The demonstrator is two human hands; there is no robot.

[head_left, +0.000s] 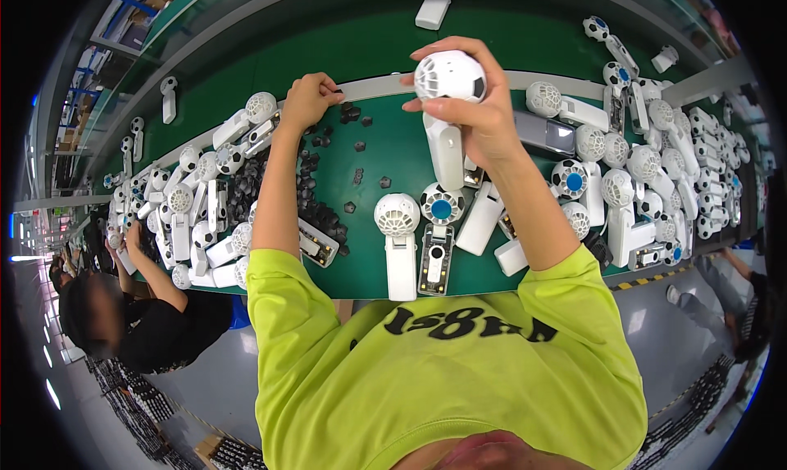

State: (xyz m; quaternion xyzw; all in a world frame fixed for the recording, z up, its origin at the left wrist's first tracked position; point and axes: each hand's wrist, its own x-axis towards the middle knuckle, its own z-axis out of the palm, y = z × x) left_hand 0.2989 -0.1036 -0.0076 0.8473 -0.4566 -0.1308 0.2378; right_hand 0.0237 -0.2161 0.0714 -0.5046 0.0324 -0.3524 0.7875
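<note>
White ball (452, 75) (grilled) sits between right fingers (461, 109)

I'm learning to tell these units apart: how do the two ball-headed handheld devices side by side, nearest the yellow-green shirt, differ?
The left device shows a white grille on its head; the right device shows a blue disc. The left device's handle is plain white, while the right device's handle shows dark inner parts. Both have round heads pointing away from the shirt.

Black-clad co-worker (176, 329) at left, grey floor (660, 339), yellow-and-black striped tape (652, 279) at right
</note>
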